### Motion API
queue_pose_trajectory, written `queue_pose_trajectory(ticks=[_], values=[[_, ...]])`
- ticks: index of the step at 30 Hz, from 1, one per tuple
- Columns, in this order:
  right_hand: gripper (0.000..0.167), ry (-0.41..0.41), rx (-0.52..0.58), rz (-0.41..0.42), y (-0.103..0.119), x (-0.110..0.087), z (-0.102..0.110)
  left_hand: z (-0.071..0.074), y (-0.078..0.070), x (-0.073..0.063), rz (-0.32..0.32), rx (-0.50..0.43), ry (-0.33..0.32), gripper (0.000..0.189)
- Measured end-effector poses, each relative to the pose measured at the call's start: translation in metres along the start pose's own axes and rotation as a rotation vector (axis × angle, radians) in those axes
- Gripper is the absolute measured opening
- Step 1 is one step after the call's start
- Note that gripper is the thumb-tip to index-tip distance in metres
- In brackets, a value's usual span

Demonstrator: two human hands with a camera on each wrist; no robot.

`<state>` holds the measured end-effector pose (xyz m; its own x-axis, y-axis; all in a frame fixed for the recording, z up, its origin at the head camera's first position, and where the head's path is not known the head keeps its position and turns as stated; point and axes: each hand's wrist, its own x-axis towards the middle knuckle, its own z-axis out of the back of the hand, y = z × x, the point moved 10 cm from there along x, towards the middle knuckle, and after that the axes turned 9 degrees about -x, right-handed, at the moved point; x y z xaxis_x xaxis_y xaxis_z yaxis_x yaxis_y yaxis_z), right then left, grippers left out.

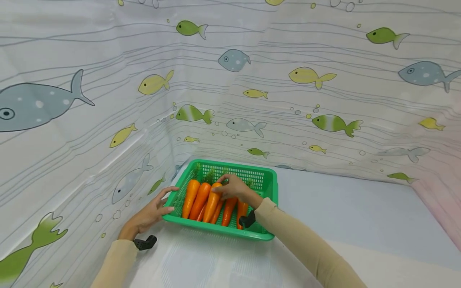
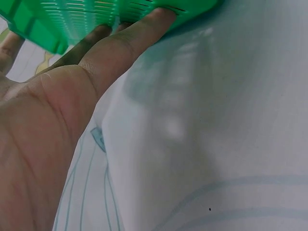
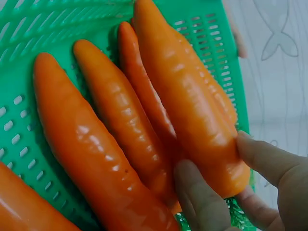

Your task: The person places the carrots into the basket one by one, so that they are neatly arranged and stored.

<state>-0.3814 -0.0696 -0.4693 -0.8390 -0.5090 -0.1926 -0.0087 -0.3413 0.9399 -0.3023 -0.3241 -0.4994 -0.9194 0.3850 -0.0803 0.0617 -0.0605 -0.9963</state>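
A green plastic basket point(image 1: 230, 232) holds several orange carrots with green tops. My right hand point(image 1: 232, 188) reaches over it and pinches one carrot point(image 1: 211, 206) by its thick end. In the right wrist view, thumb and fingers point(image 3: 202, 202) lie on either side of the held carrot point(image 3: 187, 101), which lies over the others with its narrow tip pointing away. My left hand point(image 1: 153, 210) is at the basket's left end, its fingers spread. In the left wrist view, nearly straight fingers point(image 2: 130, 43) touch the basket's slotted outer wall point(image 2: 86, 14).
More carrots point(image 1: 229, 210) lie side by side along the basket, narrow ends toward me. The basket stands on a white surface point(image 1: 324, 200), near the corner of fish-printed sheets point(image 1: 281, 108) hanging behind and to the left. Each wrist wears a black mount point(image 1: 145, 243).
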Motion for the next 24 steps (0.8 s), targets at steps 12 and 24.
queue_pose_trajectory(ticks=[12, 24], values=[[0.036, -0.018, -0.166, 0.057, 0.003, -0.003, 0.000, -0.002, 0.000, 0.002, -0.002, -0.010, 0.007, 0.066], [0.043, 0.016, -0.218, 0.033, 0.021, -0.028, 0.026, 0.000, -0.013, 0.007, -0.061, 0.155, -0.029, 0.063]])
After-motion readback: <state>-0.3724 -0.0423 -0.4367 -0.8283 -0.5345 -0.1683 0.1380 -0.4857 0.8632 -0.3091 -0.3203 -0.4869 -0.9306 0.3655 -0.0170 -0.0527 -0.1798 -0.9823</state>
